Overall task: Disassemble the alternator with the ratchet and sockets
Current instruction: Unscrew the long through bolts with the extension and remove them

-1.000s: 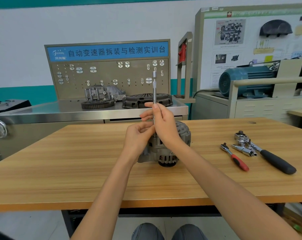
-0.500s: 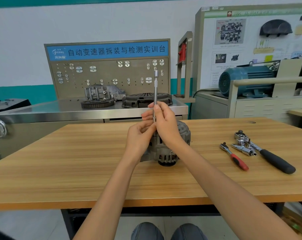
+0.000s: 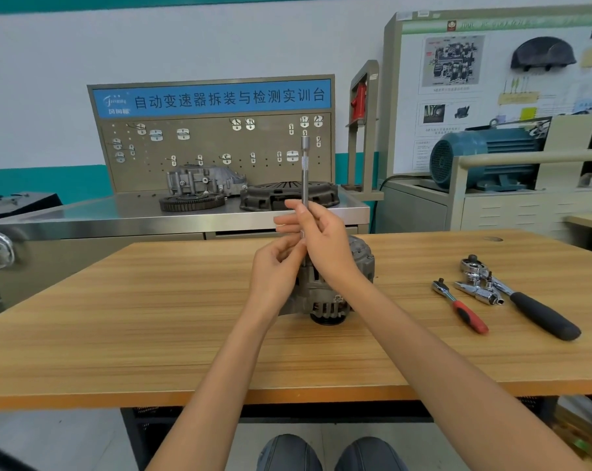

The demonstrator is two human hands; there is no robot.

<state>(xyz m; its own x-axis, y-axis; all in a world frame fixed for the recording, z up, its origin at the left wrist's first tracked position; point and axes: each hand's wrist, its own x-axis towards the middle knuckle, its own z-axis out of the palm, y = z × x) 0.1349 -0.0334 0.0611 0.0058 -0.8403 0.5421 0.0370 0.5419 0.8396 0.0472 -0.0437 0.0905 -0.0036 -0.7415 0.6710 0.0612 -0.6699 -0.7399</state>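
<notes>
the alternator [image 3: 350, 283] stands on the wooden table [image 3: 118, 317], near its middle, partly hidden behind both hands. a long extension bar [image 3: 305, 175] rises upright from the top of the alternator, its knurled socket end uppermost. the right hand [image 3: 325, 243] is wrapped around the lower part of the bar, fingers curled on the shaft. the left hand [image 3: 276, 270] sits just below and to the left, its fingertips pinched against the bar where it meets the alternator; what lies under those fingertips is hidden. to the right on the table, well apart from the alternator, lie a small red-handled ratchet [image 3: 461, 305], a larger black-handled ratchet [image 3: 525, 300] and a few chrome sockets [image 3: 480, 292] between them.
</notes>
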